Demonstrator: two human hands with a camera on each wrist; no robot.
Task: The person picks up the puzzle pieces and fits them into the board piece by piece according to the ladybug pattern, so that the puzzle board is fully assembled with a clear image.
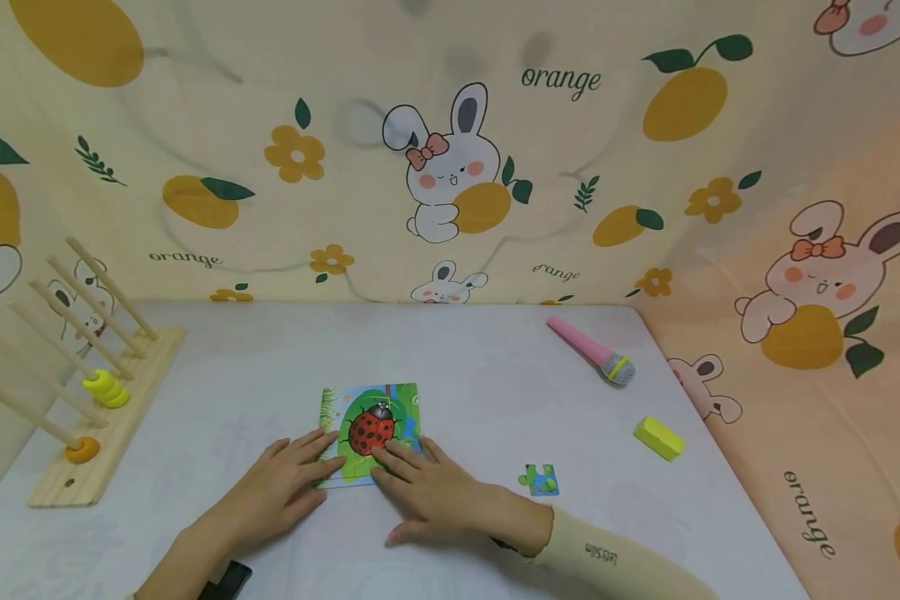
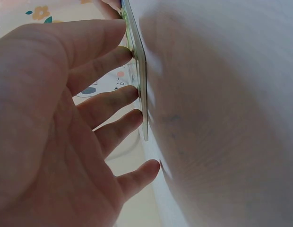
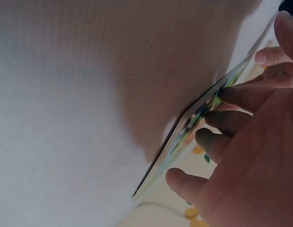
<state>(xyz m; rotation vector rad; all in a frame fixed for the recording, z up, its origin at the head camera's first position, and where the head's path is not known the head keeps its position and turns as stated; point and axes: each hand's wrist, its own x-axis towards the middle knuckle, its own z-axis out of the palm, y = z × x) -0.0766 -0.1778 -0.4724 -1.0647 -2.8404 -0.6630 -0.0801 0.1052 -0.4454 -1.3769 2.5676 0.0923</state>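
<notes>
A ladybug jigsaw puzzle [image 1: 375, 421] lies flat in the middle of the table, its thin board edge-on in both wrist views. On its left side rests my left hand [image 1: 288, 483], fingers spread; in the left wrist view several fingertips touch the board [image 2: 141, 90]. My right hand [image 1: 438, 487] reaches over the lower right corner with its fingertips on the picture, the thumb out on the table. The right wrist view has those fingers extended against the puzzle [image 3: 184, 124]. A loose puzzle piece [image 1: 542, 480] lies to the right, apart from both hands. Part of the picture is hidden under the fingers.
A wooden peg rack [image 1: 138, 383] with yellow beads [image 1: 107, 389] and an orange bead [image 1: 82, 450] stands at the left. To the right lie a pink toy microphone [image 1: 588, 348] and a yellow block [image 1: 659, 438]. A printed cloth [image 1: 450, 50] hangs behind the table.
</notes>
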